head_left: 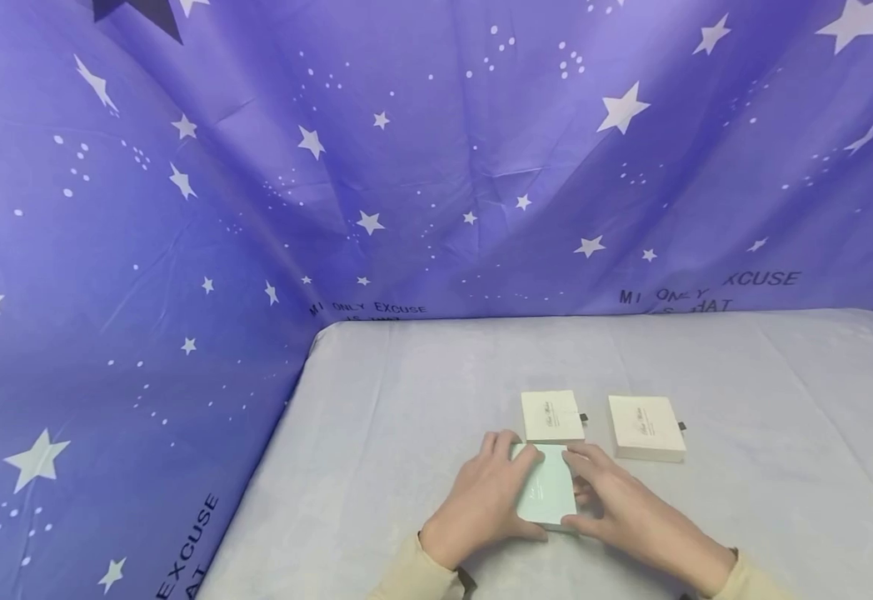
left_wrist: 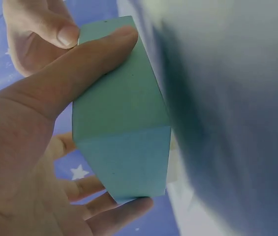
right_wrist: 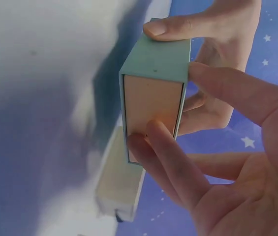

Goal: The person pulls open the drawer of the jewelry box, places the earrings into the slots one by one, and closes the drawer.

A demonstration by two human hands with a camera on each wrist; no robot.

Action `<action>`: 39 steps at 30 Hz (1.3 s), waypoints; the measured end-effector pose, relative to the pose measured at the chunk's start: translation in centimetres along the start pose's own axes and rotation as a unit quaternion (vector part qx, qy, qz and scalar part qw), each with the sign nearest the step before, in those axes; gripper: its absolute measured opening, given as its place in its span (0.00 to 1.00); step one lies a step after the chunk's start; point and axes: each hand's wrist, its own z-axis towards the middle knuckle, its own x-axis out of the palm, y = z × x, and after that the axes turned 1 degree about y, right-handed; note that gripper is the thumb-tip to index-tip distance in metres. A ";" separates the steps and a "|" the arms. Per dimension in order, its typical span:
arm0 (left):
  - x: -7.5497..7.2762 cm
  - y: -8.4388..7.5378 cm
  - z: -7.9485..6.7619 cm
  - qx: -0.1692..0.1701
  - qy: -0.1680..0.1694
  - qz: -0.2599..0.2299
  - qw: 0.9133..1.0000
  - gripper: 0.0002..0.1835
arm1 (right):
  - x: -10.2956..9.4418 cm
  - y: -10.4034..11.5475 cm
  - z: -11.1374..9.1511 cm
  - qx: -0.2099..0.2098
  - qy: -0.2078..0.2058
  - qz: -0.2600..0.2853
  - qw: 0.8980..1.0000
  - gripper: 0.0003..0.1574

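Note:
A mint-green box (head_left: pixel 546 487), a sleeve with a pale inner drawer end (right_wrist: pixel 153 101), is between both hands low over the bed-like grey surface. My left hand (head_left: pixel 485 496) grips its left part, thumb along the near side and fingers at the far side, as the left wrist view shows. At the right end, my right hand (head_left: pixel 624 500) holds the box by its corners with thumb and forefinger. In the right wrist view, two of its fingertips (right_wrist: pixel 158 130) touch the drawer end, which sits flush in the sleeve. Whether the box rests on the cloth, I cannot tell.
Just beyond the green box lies a cream box (head_left: pixel 551 415) with a small dark tab on its right side. Another cream box (head_left: pixel 646 427) with a similar tab lies farther right. A purple star-printed curtain (head_left: pixel 444 167) borders the grey cloth (head_left: pixel 406 392) at the back and left.

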 end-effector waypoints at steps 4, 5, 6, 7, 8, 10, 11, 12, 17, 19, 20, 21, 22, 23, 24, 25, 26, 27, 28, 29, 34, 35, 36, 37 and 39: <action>-1.0 0.4 -0.4 -0.004 -0.015 -0.007 1.000 0.47 | -0.3 0.8 0.3 -0.010 -0.009 -0.002 1.000 0.50; -1.3 0.6 -0.5 -0.005 -0.016 -0.009 1.000 0.47 | -0.4 1.0 0.4 -0.010 -0.008 0.003 1.000 0.50; -1.5 0.8 -0.6 -0.005 -0.016 -0.014 1.000 0.47 | -0.4 1.2 0.5 -0.011 -0.006 0.010 1.000 0.50; -1.7 1.1 -0.7 -0.007 -0.017 -0.018 1.000 0.47 | -0.4 1.5 0.6 -0.012 -0.001 0.020 1.000 0.50; -1.9 1.4 -0.8 -0.009 -0.019 -0.023 1.000 0.47 | -0.4 1.7 0.8 -0.014 0.001 0.030 0.999 0.50; -2.2 2.0 -1.1 -0.014 -0.026 -0.031 0.999 0.47 | -0.3 2.2 1.1 -0.019 0.010 0.053 0.998 0.49; -2.3 2.3 -1.2 -0.016 -0.031 -0.035 0.999 0.47 | -0.2 2.4 1.2 -0.023 0.013 0.064 0.998 0.48; -2.4 2.7 -1.4 -0.019 -0.036 -0.038 0.998 0.47 | -0.1 2.6 1.4 -0.027 0.017 0.074 0.997 0.47; -2.8 4.3 -2.1 -0.020 -0.063 -0.047 0.997 0.47 | 0.4 3.7 2.4 -0.051 0.015 0.093 0.994 0.42; -2.9 4.9 -2.2 -0.020 -0.072 -0.046 0.996 0.47 | 0.6 4.0 2.9 -0.051 0.015 0.095 0.994 0.42; -2.9 5.2 -2.3 -0.021 -0.075 -0.046 0.996 0.47 | 0.7 4.1 3.1 -0.049 0.016 0.096 0.994 0.43; -3.0 5.5 -2.3 -0.022 -0.078 -0.045 0.996 0.47 | 0.8 4.2 3.4 -0.047 0.017 0.097 0.994 0.43; -2.9 5.7 -2.3 -0.023 -0.081 -0.044 0.996 0.47 | 0.9 4.2 3.7 -0.045 0.018 0.096 0.994 0.43; -2.9 6.0 -2.3 -0.025 -0.083 -0.044 0.995 0.47 | 1.0 4.2 3.9 -0.044 0.021 0.098 0.994 0.43; -2.9 6.3 -2.3 -0.027 -0.085 -0.045 0.995 0.46 | 1.2 4.2 4.2 -0.043 0.023 0.097 0.994 0.43; -2.8 6.6 -2.3 -0.028 -0.087 -0.046 0.995 0.46 | 1.3 4.2 4.5 -0.043 0.024 0.097 0.994 0.43; -2.7 6.8 -2.2 -0.030 -0.088 -0.048 0.994 0.46 | 1.5 4.1 4.8 -0.043 0.022 0.091 0.995 0.43; -2.6 7.1 -2.2 -0.030 -0.089 -0.051 0.994 0.45 | 1.7 4.0 5.1 -0.042 0.022 0.088 0.995 0.43; -2.5 7.4 -2.2 -0.031 -0.090 -0.055 0.994 0.45 | 1.9 4.0 5.4 -0.041 0.023 0.083 0.995 0.43; -2.4 7.6 -2.1 -0.032 -0.091 -0.057 0.994 0.45 | 2.1 3.9 5.6 -0.041 0.025 0.082 0.995 0.42; -1.8 8.9 -1.9 -0.038 -0.093 -0.070 0.993 0.46 | 3.2 3.5 7.0 -0.032 0.029 0.074 0.996 0.41; -1.7 9.1 -1.8 -0.039 -0.092 -0.071 0.992 0.46 | 3.4 3.4 7.2 -0.030 0.030 0.072 0.996 0.41; -1.6 9.3 -1.8 -0.040 -0.092 -0.074 0.992 0.45 | 3.6 3.3 7.5 -0.027 0.031 0.069 0.997 0.40; -1.5 9.5 -1.7 -0.041 -0.091 -0.076 0.992 0.45 | 3.8 3.2 7.7 -0.028 0.031 0.065 0.997 0.38; -1.3 9.9 -1.5 -0.044 -0.088 -0.078 0.992 0.44 | 4.2 3.1 8.2 -0.030 0.031 0.054 0.998 0.36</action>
